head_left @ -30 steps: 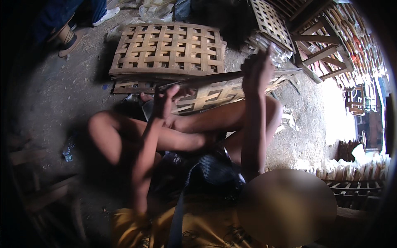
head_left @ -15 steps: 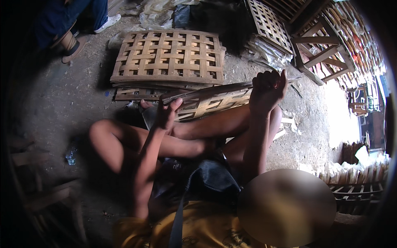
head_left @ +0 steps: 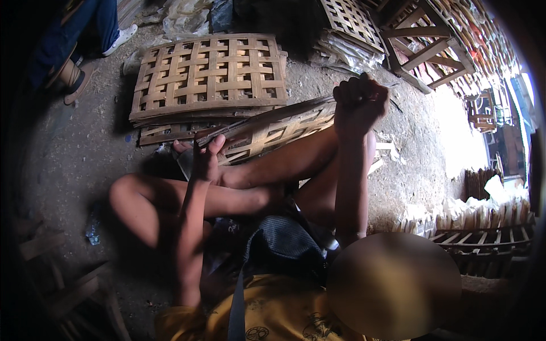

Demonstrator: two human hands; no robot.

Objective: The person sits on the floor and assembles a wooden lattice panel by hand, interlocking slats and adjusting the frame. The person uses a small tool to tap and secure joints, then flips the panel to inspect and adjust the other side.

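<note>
A woven bamboo panel stands tilted on edge before my crossed legs, its dark wooden rim slanting up to the right. My left hand grips the rim's lower left end, thumb on the near side. At the upper right end my right hand is closed in a fist against the rim. Its fingers hide what they hold; a thin tip shows just past it. Beyond the panel lies a stack of similar woven bamboo panels, flat on the floor.
A person in blue trousers stands at the far left. More woven panels with plastic sheeting lie at the back, beside a wooden frame. Stacked slatted racks are at the right; a wooden stool-like frame stands at the near left.
The view has shifted, so most of the scene sits further left. My right fist has turned slightly and its thumb is no longer raised. My left hand keeps its hold on the panel.
</note>
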